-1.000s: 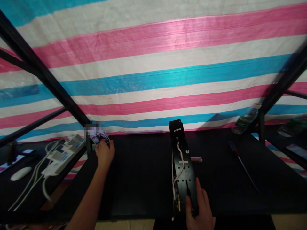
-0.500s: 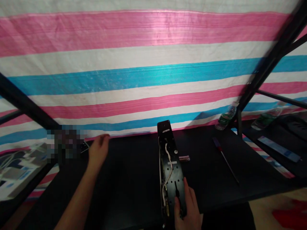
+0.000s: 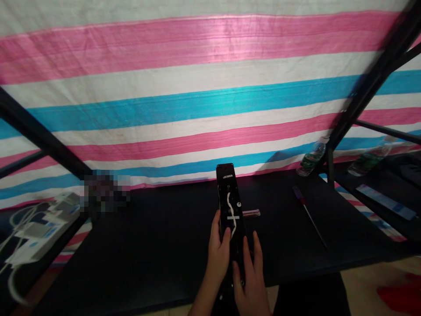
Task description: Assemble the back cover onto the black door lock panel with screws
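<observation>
A long black panel (image 3: 225, 184) with a white wire, small labels and screw holes, looking like the inner side of a door lock, stands lengthwise before me over the black table (image 3: 158, 245). My left hand (image 3: 219, 252) is closed around its left edge, thumb on the upper face. Lower down, my right hand (image 3: 251, 281) grips the right side, thumb on the face and fingers along the edge. The hands cover much of the lower half. Just right of the panel lies a small pinkish packet or strip (image 3: 252, 213).
A screwdriver (image 3: 309, 217) lies at right on the table. A water bottle (image 3: 311, 160) leans in the far right corner by the black frame post (image 3: 330, 166). At left are a white power strip (image 3: 39, 243) with cables and a blurred-out patch (image 3: 103, 193). Striped sheeting (image 3: 197, 105) hangs behind.
My left hand has come from the far left of the table to the panel and taken hold of its left edge. My right hand stays at the lower end, its fingers shifted.
</observation>
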A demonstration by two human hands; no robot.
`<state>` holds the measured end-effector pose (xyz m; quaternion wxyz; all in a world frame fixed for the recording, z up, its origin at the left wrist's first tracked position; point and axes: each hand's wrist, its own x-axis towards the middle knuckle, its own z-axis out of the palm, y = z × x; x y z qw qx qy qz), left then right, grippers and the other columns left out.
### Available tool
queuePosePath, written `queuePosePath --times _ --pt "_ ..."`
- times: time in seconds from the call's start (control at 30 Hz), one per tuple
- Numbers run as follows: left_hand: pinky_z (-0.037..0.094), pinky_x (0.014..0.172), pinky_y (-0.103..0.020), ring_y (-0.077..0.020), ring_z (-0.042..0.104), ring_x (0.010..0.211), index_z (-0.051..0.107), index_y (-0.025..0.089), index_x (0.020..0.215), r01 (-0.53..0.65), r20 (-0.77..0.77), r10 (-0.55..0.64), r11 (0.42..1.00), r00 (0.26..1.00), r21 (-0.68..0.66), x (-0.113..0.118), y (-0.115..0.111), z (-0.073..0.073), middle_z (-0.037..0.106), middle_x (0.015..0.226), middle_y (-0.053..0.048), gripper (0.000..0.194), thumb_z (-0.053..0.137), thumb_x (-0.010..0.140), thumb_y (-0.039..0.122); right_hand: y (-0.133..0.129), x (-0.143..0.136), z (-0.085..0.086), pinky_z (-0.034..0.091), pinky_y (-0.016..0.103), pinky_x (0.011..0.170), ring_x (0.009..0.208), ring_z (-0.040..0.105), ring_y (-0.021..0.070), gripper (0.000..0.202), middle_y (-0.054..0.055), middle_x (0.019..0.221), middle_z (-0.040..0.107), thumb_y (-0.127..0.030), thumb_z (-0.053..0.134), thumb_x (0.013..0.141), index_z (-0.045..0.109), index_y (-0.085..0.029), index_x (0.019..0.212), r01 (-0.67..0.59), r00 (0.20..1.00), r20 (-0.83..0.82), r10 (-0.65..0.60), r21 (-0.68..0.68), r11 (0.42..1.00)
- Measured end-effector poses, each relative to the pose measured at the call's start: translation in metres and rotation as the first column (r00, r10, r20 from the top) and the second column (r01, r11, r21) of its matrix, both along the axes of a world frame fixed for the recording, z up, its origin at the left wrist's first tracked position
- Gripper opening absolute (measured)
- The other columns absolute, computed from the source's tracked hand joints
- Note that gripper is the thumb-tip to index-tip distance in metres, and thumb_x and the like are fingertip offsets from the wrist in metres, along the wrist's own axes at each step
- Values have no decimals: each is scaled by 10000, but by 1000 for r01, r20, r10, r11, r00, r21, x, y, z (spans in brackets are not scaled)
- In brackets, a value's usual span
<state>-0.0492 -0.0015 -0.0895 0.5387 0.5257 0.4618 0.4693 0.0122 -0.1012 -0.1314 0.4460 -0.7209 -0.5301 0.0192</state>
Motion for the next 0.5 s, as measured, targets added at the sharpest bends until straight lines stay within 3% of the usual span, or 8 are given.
queuePosePath --times 0.2,0.5 --pt "242 1274 -435 -272 312 1539 383 284 1548 70 52 -69 998 996 -5 -5 6 -17 356 1660 -68 688 620 910 386 -5 6 -7 502 555 1085 1530 268 392 715 148 1713 103 -177 392 1021 57 -235 1649 -128 980 145 137 -74 989" --pt "166 1290 -408 -241 156 1578 245 254 1617 113 -23 -114 992 993 -50 -2 9 -9 206 1708 -56 763 516 962 536 -5 11 -4 513 608 1054 1528 241 424 784 148 1708 92 -125 417 964 45 -211 1649 -180 959 208 193 -80 980"
